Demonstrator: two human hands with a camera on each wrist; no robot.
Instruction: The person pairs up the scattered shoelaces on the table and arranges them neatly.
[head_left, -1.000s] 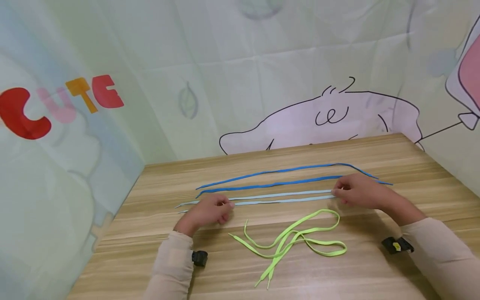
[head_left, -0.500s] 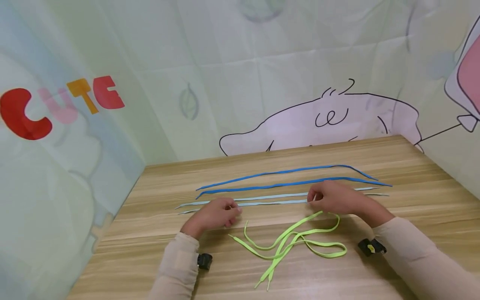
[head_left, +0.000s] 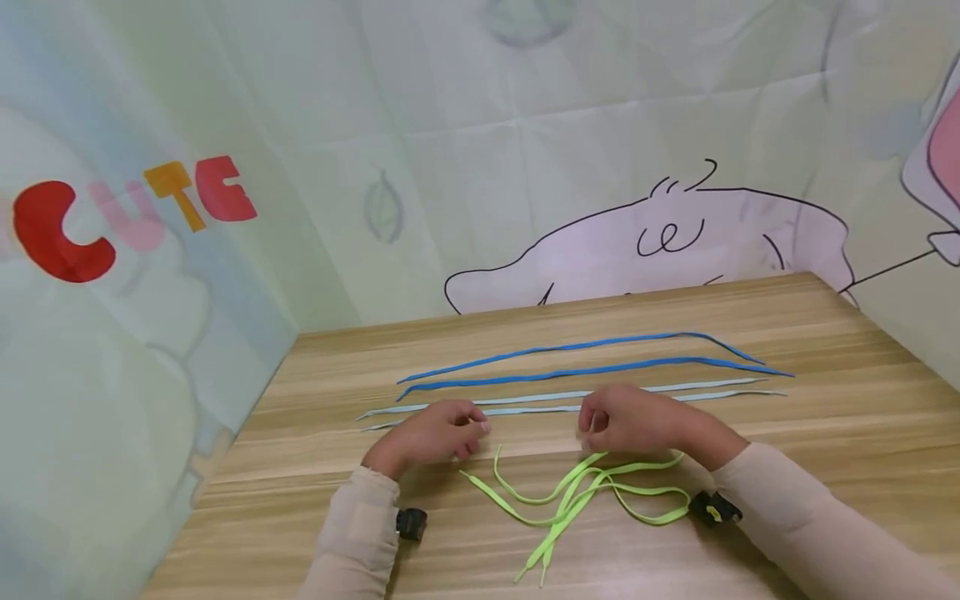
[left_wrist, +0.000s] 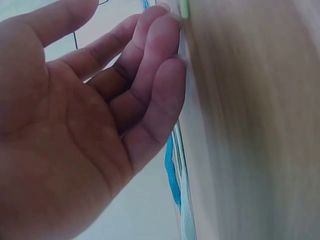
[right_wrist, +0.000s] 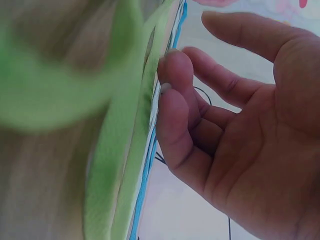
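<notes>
In the head view, my left hand [head_left: 431,432] is low over the two pale blue shoelaces [head_left: 532,410], near their left part. Its fingers are loosely bent, the thumb stands apart, and nothing is held. Right of it, my right hand [head_left: 637,421] covers a middle stretch of the same laces, likewise loosely bent and holding nothing. Both pale laces run nearly straight and side by side. Just in front, lime green shoelaces [head_left: 557,529] lie in loose crossing loops, partly under the right hand. The right wrist view shows a lime strand [right_wrist: 107,180] beside the bent fingertips.
Behind the pale laces, two darker blue shoelaces [head_left: 585,372] stretch across the wooden table [head_left: 300,517], the farther one bending near its right end. A printed cloth [head_left: 337,208] hangs along the table's back and left. Black wrist cameras [head_left: 412,524] sit on both sleeves.
My right hand has slid left along the pale laces from their right part towards the middle, uncovering their right ends. My left hand has shifted slightly right. The laces stay nearly in place.
</notes>
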